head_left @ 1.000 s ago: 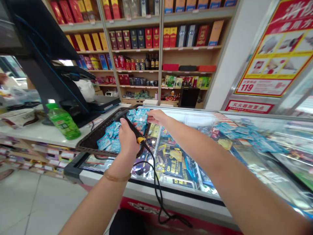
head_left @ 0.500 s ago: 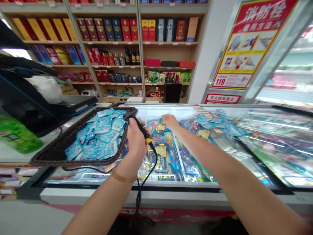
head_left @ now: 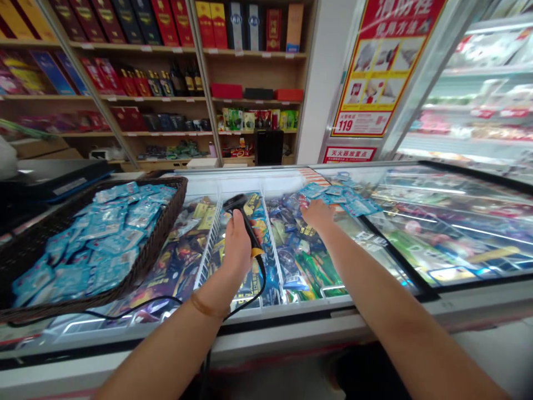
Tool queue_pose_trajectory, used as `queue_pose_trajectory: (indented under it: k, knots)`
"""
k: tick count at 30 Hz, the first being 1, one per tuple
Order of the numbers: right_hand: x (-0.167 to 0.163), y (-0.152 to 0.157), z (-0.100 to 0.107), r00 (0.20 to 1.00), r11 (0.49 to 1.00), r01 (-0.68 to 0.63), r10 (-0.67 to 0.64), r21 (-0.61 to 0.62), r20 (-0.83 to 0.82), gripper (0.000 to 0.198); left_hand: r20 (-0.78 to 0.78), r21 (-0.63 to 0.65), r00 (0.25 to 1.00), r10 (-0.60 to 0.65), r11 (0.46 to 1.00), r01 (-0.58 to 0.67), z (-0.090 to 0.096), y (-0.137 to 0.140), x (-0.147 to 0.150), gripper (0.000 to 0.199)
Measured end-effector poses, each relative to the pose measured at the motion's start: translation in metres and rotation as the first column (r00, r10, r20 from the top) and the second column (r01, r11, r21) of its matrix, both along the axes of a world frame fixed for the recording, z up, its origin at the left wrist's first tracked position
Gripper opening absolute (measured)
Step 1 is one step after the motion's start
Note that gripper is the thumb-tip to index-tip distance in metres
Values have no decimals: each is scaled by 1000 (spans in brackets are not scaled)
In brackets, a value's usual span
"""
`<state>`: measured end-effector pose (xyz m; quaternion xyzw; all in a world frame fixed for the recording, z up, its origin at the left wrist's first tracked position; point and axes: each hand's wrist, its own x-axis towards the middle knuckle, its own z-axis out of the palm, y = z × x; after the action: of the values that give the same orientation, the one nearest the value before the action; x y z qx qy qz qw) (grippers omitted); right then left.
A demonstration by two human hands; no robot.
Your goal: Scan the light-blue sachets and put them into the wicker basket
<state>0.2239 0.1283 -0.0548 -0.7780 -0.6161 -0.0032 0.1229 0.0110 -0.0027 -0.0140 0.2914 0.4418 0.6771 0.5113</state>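
Note:
My left hand is closed around a black barcode scanner with a yellow band at the handle's end. A black cord hangs from it. The scanner is above an open chest freezer, over a white wire divider and bagged goods. My right hand is stretched out beside a loose pile of light-blue packets lying on the freezer's glass. Its fingers look apart, bent downward, and their tips are partly hidden. At the left, a dark woven basket holds many similar blue packets.
Sliding glass covers the freezer's right part. Shelves with boxed goods and bottles stand behind. A red and yellow poster hangs on the pillar. Dark counter equipment is behind the basket.
The view has turned to the right. My right hand has moved right, from over the bagged goods to the blue packets on the glass. My left hand, still holding the scanner, has moved away from the basket.

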Motion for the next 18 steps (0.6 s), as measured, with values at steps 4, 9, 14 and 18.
queue_pose_trajectory:
  k: [4, 9, 14, 18]
  knots:
    - [-7, -7, 12, 996, 993, -57, 64, -102, 67, 53, -61, -36, 997, -37, 999, 35, -5, -5, -2, 60]
    - [-13, -20, 31, 992, 977, -106, 117, -186, 51, 46, -122, -37, 989, -84, 996, 80, -7, -7, 0, 63]
    - [-8, -26, 45, 991, 987, -136, 137, -90, 8, 47, -106, -19, 992, -75, 997, 74, -12, -4, 0, 61]
    - [6, -22, 39, 998, 995, -56, 57, -83, 9, 77, -82, 6, 994, -67, 998, 67, -14, -4, 0, 61]
